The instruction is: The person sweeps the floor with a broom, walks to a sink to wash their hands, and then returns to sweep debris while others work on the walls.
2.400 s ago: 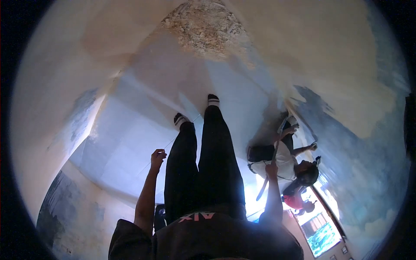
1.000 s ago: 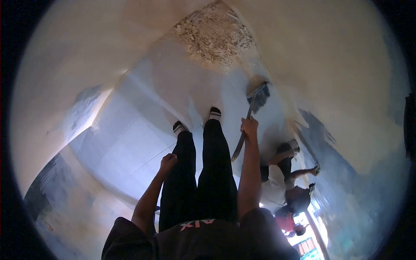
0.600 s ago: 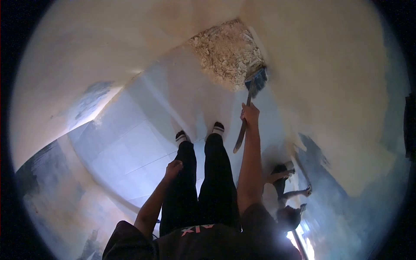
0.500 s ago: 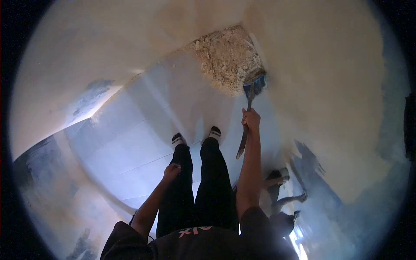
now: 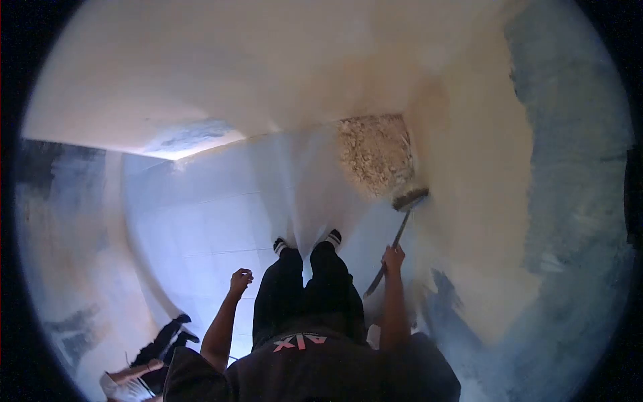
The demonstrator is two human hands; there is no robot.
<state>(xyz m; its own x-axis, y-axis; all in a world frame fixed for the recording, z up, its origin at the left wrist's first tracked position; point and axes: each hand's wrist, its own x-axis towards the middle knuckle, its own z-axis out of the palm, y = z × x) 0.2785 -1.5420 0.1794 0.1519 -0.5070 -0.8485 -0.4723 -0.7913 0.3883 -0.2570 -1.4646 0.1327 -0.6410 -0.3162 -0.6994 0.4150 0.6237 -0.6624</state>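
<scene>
My right hand (image 5: 393, 258) is wrapped around the handle of a short broom (image 5: 400, 231). The broom's head lies at the foot of the right wall, just on the near side of a heap of crumbly beige rubble (image 5: 376, 151). That heap fills the corner where floor and walls meet. To the left of my legs hangs my left hand (image 5: 241, 280), its fingers curled in. A small pale spot shows at its fingertips, too small to name.
Pale floor tiles (image 5: 207, 228) lie under my feet. Beige walls with grey patches, such as the right wall (image 5: 469, 174), rise on both sides. Another person (image 5: 161, 355) with dark trousers is at the lower left, partly cut off by the view.
My view has turned and tilted up. The broom head has come back from the rubble's edge toward me along the right wall. My left hand has swung outward from my leg.
</scene>
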